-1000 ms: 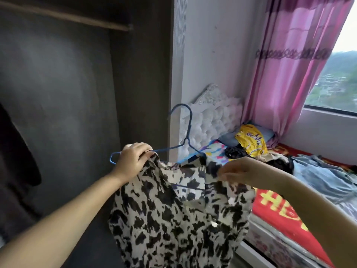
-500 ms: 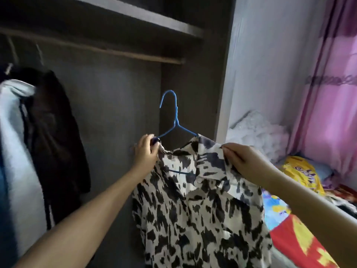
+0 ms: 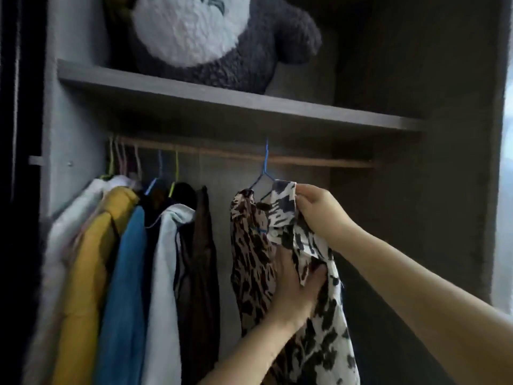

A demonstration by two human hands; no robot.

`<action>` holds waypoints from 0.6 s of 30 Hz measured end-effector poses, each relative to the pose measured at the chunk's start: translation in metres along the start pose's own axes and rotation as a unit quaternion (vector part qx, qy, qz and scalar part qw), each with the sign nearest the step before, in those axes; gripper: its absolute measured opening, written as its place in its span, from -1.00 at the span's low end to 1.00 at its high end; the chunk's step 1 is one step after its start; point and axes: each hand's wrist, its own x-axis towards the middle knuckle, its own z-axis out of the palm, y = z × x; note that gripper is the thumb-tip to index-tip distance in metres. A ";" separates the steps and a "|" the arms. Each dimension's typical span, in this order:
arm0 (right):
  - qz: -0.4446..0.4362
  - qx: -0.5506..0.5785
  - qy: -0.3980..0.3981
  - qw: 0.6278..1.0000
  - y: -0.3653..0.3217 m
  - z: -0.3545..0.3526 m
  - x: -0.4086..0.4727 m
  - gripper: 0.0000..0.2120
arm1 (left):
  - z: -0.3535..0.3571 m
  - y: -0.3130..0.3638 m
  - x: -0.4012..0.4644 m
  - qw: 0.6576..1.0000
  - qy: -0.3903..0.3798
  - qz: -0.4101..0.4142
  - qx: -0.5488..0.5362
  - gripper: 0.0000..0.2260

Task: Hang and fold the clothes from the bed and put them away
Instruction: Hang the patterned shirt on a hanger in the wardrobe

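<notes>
Hanging patterned shirt [image 3: 280,262] | blue hanger [image 3: 265,173] hooked on rail [image 3: 305,160], above right hand [image 3: 319,209] pinching collar | left hand [image 3: 294,284] gripping front below | bed clothes unseen, likely remaining

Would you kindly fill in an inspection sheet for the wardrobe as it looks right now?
Surface: wooden rail under a grey shelf; bare to the right of the blue hanger.
Job's things: spotted black-and-white shirt on a blue hanger, hooked over the rail.
Clutter: plush toy sits on the shelf.
Grippers: left hand lies against the shirt's front, cloth draped over its fingers, grip unclear; right hand pinches the shirt's collar.
Cables: nothing seen.
Surroundings: white, yellow, blue, pale and brown garments hang bunched at the rail's left end, apart from the shirt; dark wardrobe back wall; bright strip at the right edge.
</notes>
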 end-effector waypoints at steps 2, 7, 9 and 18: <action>0.000 -0.006 0.006 1.000 -0.005 0.030 0.026 -0.63 | -0.031 0.005 0.013 0.999 0.025 0.025 0.002 -0.14; 0.023 -0.018 -0.014 0.999 -0.009 0.097 0.071 -0.60 | -0.086 -0.006 0.029 0.997 0.042 0.053 -0.046 -0.20; 0.037 0.002 -0.025 0.999 -0.008 0.118 0.077 -0.57 | -0.096 -0.015 0.028 0.996 0.036 0.066 -0.054 -0.21; 0.046 0.010 -0.079 0.996 0.012 0.168 0.048 -0.70 | -0.102 -0.072 -0.009 0.973 0.147 0.031 0.175 -0.31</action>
